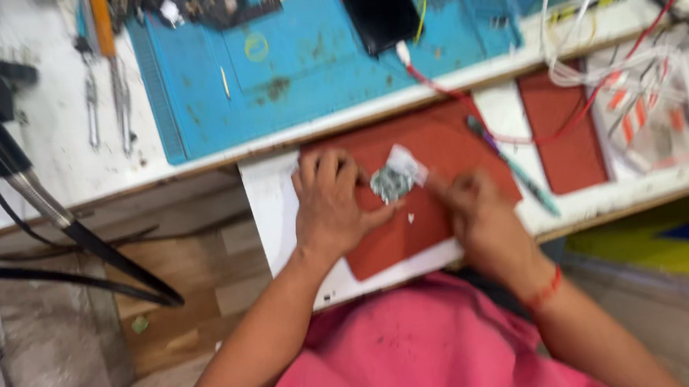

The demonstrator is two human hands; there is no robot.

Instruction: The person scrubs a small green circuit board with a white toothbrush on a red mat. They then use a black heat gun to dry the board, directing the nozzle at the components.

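Observation:
My left hand [330,203] rests on a red-brown mat [432,139] in an open drawer, its fingers closed on a small grey-white part [398,177] that looks like a bit of foil or a small circuit piece. My right hand [474,206] meets it from the right, fingertips pinching the same part. A red thread band [544,290] circles my right wrist. The picture is blurred, so the part's exact kind is unclear.
A blue work mat [298,63] on the white bench carries a black phone [374,1] and circuit boards. Tweezers [122,105] lie at left. A pen-like tool [515,169] lies in the drawer. Red and white cables [602,68] tangle at right. A black hot-air nozzle [42,206] hangs left.

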